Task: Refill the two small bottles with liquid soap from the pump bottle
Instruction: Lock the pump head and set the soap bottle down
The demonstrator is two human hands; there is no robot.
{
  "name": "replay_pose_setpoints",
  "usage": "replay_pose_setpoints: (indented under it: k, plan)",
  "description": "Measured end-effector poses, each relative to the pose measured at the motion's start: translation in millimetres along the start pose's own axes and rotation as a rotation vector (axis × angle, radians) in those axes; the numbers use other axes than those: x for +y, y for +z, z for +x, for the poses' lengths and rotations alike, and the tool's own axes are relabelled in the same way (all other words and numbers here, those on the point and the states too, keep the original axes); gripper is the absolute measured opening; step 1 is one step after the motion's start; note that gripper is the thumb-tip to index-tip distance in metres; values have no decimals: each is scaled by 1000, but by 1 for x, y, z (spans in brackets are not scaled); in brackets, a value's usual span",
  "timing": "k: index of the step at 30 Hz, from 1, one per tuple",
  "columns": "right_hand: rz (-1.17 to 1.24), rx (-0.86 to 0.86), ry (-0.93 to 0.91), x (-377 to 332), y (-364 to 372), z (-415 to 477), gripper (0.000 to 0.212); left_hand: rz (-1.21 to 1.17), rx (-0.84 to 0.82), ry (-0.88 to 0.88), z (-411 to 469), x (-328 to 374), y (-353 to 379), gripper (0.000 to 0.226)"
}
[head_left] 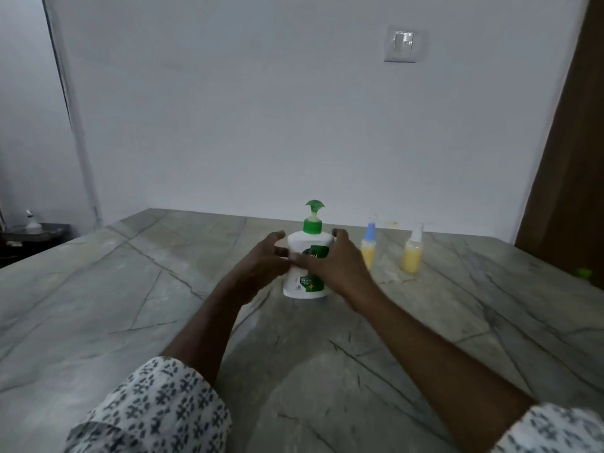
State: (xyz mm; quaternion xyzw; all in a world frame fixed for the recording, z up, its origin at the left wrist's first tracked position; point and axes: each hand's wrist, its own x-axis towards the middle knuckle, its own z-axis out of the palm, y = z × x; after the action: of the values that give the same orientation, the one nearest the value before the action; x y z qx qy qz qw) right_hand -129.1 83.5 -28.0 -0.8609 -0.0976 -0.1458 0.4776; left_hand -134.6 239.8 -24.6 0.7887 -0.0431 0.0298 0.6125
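Observation:
A white pump bottle (305, 243) with a green pump head and green label stands upright on the grey stone table (130, 289). My left hand (261, 266) curls around its left side and my right hand (330, 263) wraps its right side and front. To its right stand two small bottles holding yellow liquid. One small bottle (368, 248) has a blue cap and is partly behind my right hand. The other small bottle (412, 255) has a clear cap and stands farther right.
A white wall with a light switch (400, 44) rises behind the table. A brown door (568, 158) is at the right. A small green thing (583, 273) lies at the table's right edge. A dark stand (32, 235) sits far left.

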Motion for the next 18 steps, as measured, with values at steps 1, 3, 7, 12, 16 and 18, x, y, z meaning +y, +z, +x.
replay_pose_setpoints:
  k: [1, 3, 7, 12, 16, 18]
  plan:
    - [28, 42, -3, -1, 12, -2, 103, 26, 118, -28, 2, -1, -1, 67]
    - [99, 102, -16, 1, 31, -6, 109, 6, 314, -74, 3, -5, -3, 59]
    - [155, 210, -9, 9, 49, -6, 108, -59, 412, -150, 5, -12, -2, 50]
    - [161, 232, -30, 9, 50, 17, 115, -12, 507, -94, 10, -11, 2, 53]
    - [211, 228, -13, 3, 42, 63, 115, 5, 540, -52, 12, -10, 3, 52]
    - [220, 227, -6, 3, 44, 79, 115, 20, 542, -38, 13, -10, 4, 51]
